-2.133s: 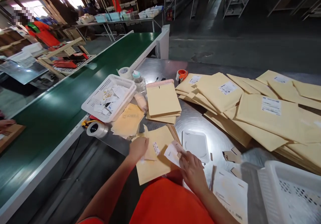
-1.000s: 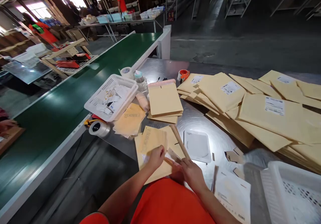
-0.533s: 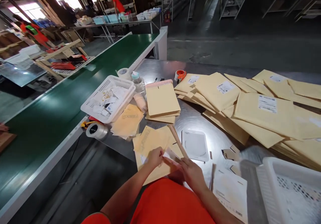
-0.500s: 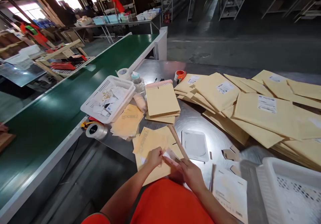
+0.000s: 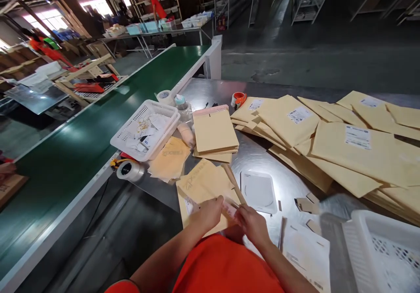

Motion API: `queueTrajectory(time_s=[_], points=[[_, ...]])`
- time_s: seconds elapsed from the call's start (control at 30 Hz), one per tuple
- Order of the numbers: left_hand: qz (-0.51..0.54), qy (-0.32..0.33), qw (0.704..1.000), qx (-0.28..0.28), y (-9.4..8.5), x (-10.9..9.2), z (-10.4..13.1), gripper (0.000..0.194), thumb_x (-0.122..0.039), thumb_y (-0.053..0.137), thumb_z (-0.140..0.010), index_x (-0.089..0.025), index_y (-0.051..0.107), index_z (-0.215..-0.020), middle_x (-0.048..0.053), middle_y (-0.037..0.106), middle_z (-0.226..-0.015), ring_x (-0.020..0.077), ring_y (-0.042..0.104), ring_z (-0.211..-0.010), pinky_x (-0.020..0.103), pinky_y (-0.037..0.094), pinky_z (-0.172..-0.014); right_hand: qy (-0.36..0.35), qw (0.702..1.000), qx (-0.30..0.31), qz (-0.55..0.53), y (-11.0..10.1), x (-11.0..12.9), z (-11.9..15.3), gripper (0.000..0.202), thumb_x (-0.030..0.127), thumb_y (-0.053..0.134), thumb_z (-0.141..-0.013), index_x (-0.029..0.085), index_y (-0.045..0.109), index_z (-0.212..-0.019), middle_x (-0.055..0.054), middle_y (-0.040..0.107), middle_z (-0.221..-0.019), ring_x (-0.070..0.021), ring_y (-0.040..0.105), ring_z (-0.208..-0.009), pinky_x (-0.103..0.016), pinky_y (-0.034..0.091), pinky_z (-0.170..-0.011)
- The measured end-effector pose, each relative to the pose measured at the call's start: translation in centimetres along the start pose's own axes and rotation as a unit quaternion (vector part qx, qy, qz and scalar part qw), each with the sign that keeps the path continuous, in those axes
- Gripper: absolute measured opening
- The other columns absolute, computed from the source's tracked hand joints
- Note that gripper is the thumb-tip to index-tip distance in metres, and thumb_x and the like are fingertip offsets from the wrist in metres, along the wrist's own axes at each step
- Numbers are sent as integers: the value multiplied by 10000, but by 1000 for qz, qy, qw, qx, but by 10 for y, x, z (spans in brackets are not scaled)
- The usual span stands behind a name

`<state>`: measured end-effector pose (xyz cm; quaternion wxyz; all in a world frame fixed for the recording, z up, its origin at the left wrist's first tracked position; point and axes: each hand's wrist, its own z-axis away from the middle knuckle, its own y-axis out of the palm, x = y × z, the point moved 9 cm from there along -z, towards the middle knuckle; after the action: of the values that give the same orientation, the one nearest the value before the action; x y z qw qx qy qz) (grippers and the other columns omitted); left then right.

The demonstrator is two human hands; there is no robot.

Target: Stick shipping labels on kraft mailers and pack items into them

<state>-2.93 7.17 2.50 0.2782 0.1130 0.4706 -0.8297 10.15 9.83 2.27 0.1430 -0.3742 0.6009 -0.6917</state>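
A kraft padded envelope (image 5: 184,187) lies in front of me at the table's near edge. On it rests a thin yellowish sheet (image 5: 205,177) with faint lettering. A pink strip (image 5: 230,209) spans the gap between my hands. My left hand (image 5: 210,214) is closed at the strip's left end, its fingers pressed together over the envelope. My right hand (image 5: 252,224) pinches the strip's other end near the envelope's right side. Part of a white printed label (image 5: 190,205) shows beside my left hand. My fingers partly hide the strip's ends.
Behind the envelope stand a stack of kraft envelopes (image 5: 215,131) and a white basket (image 5: 144,153) of paper scraps. Labelled envelopes (image 5: 351,157) are piled at right, beyond a white tray (image 5: 259,192). A white crate (image 5: 364,245) sits front right. A green conveyor (image 5: 82,148) runs along the left.
My left hand has moved right toward my right hand, from the yellowish sheet to the pink strip's end. The sheet has turned and now lies flatter on the envelope. The view has shifted slightly.
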Motion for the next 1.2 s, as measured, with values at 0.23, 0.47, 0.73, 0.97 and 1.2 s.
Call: queueTrajectory(time_s=[0.23, 0.47, 0.73, 0.97, 1.2], points=[[-88, 22, 996, 11, -22, -28, 13, 310, -207, 312, -974, -168, 564, -1150, 145, 715, -1117, 296, 681, -1037, 382, 498, -843, -71, 993, -83, -34, -21, 17, 2, 294, 137, 390, -950, 214, 649, -832, -47, 738, -897, -177, 658, -719, -290, 481, -594], [-80, 22, 996, 26, -22, -69, 36, 317, -196, 345, -944, -208, 593, -1142, 126, 737, -1065, 292, 706, -937, 356, 497, -725, -40, 983, -159, -82, -34, 2, 0, 198, 271, 459, -929, 194, 564, -1078, -127, 689, -1056, -248, 652, -877, -368, 551, -706], [-36, 48, 998, 36, 2, -57, 31, 261, -233, 400, -928, -194, 630, -1045, 95, 749, -975, 245, 690, -879, 335, 480, -740, -105, 986, -68, -108, -43, 24, 1, 569, 251, 601, -682, 153, 460, -1225, -209, 563, -1234, -360, 498, -1190, -511, 441, -921], [-40, 82, 981, -170, -69, -42, 26, 455, -219, 576, -870, -177, 547, -1322, 150, 547, -1429, 309, 453, -1346, 484, 334, -1133, -142, 989, 14, -31, -44, 41, 8, 893, 207, 621, -583, 126, 370, -1436, -268, 483, -1391, -425, 434, -1282, -605, 332, -1027], [31, 142, 987, 71, -41, -47, -10, 180, -349, 666, -851, -216, 763, -925, 35, 793, -982, 195, 710, -944, 245, 490, -780, -221, 968, -112, 37, -37, 43, 29, 1101, 242, 647, -558, 262, 200, -1564, -164, 389, -1558, -427, 435, -1343, -645, 362, -1047]])
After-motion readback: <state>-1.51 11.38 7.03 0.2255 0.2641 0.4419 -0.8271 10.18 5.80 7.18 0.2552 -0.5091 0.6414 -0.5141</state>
